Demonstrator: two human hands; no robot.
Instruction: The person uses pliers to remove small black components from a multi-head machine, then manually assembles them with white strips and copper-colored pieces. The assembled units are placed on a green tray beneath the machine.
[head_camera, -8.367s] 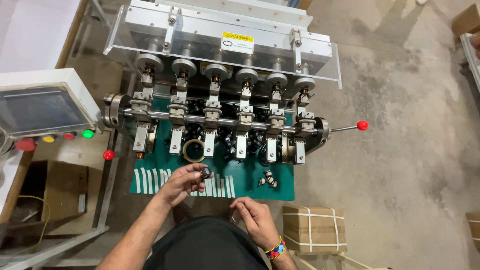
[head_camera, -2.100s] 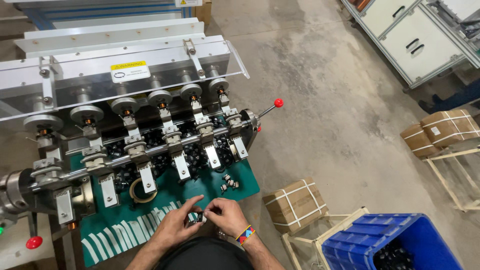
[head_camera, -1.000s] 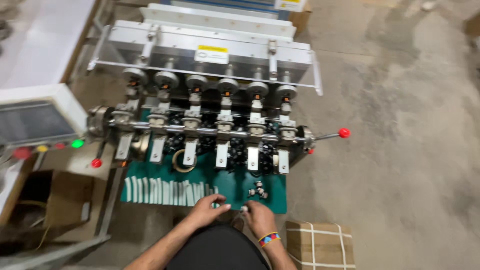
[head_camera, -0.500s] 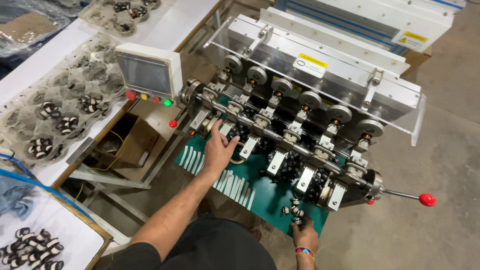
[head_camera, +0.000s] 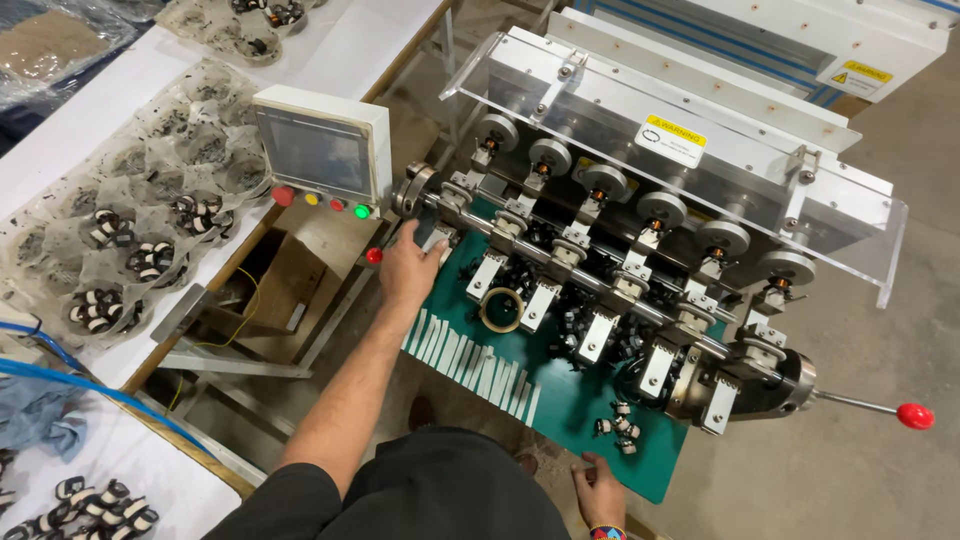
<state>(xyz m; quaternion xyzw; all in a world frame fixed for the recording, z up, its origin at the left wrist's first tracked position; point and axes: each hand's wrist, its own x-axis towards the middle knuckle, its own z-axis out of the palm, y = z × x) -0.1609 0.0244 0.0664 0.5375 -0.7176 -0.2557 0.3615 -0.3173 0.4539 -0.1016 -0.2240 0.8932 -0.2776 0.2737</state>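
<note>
Left hand (head_camera: 408, 268) is stretched out to the winding machine's (head_camera: 610, 270) left end, fingers loosely curled on the first station's bracket (head_camera: 437, 238); can't tell if it's actually gripping. The machine's long shaft (head_camera: 600, 290) runs from 10 o'clock down to 4 o'clock. Right hand (head_camera: 600, 492) lies open on the green mat (head_camera: 560, 390) edge at 6 o'clock, holding nothing, near some small bobbins (head_camera: 615, 422).

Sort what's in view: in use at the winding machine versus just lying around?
In use: left hand at the machine's leftmost station; right hand on the green mat edge, near loose small parts.

Lying about: tape roll, plastic trays of parts, control panel, red-knobbed lever.
</note>
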